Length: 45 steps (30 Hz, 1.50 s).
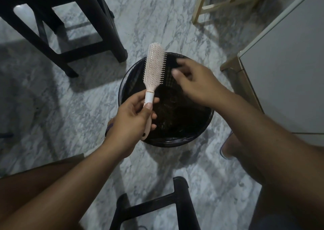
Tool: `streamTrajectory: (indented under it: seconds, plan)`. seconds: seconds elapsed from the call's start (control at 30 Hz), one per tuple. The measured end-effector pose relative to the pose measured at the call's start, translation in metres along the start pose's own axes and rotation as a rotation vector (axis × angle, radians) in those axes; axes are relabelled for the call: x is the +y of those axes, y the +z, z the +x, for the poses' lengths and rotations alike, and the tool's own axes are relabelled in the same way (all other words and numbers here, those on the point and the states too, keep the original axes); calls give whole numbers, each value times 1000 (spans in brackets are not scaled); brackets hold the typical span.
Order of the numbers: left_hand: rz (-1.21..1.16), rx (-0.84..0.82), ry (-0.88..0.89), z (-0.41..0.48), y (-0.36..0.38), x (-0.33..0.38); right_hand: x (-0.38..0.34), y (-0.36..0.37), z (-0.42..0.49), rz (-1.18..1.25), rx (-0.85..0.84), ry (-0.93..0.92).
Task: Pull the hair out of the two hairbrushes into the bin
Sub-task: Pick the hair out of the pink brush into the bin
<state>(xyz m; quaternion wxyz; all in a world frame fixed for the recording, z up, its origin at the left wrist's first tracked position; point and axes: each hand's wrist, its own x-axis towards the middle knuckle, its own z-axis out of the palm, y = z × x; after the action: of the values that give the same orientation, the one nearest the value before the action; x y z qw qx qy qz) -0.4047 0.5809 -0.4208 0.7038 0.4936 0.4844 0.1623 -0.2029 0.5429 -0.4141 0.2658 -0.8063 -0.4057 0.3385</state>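
A pale pink paddle hairbrush (155, 67) stands upright over the left rim of a round black bin (175, 138) on the floor. My left hand (133, 119) grips its white handle from below. My right hand (194, 82) hovers over the bin just right of the bristles, blurred, with the fingertips pinched together; a dark wisp seems to sit at them, but I cannot tell whether it is hair. A tangle of dark hair (168, 110) lies inside the bin. A second brush is not visible.
A black stool (70, 37) stands at the back left, and another black stool (157, 205) sits close under me. A wooden frame (219, 4) is at the back right. A white cabinet (289, 72) fills the right side. The floor is grey marble.
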Motion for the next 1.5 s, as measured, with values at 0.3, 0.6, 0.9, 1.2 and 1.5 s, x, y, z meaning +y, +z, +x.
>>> streamTrajectory:
  seconds: [0.3, 0.6, 0.9, 1.2, 1.5]
  plan:
    - [206, -24, 86, -2, 0, -8, -33, 5, -16, -69, 192, -236]
    - [308, -33, 102, -2, -2, -16, -23, 14, -7, -193, 213, -309]
    - [112, -64, 26, -1, 1, -12, -41, -34, -8, 301, 295, -341]
    - [19, -57, 20, 0, -3, -9, -11, -40, -13, -186, 115, -136]
    - [38, -99, 28, -3, 0, -7, -14, -16, -6, 385, -117, 30]
